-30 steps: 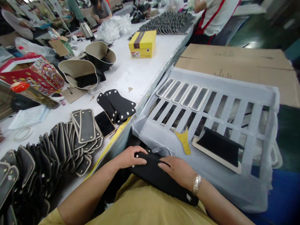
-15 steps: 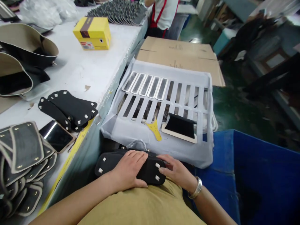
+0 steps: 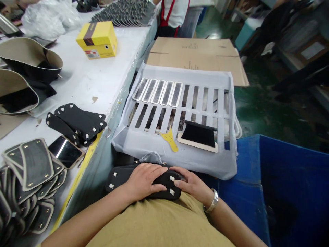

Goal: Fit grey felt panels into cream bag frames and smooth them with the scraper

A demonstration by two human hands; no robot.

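Observation:
A flat black piece with small white tabs (image 3: 120,176) lies across my lap against my yellow shirt. My left hand (image 3: 144,181) rests palm-down on its middle, fingers stretched out flat over it. My right hand (image 3: 191,185), with a silver bracelet at the wrist, presses its fingertips on the piece's right end beside two white tabs. Just beyond my hands stands a white slatted rack (image 3: 195,161) draped in thin white cloth.
On the rack lie a yellow cut-out (image 3: 170,139), a black pad on a cream board (image 3: 199,136) and a row of grey strips (image 3: 158,92). The white table (image 3: 84,79) holds black tabbed pieces (image 3: 77,121), a phone (image 3: 65,151), grey-edged panels (image 3: 32,164), a yellow box (image 3: 97,39). A blue bin (image 3: 282,185) stands right; cardboard (image 3: 197,58) lies behind.
The black piece has turned from slanting across my lap to lying level, its tabbed ends showing. My left hand moved onto its middle. The view swung right.

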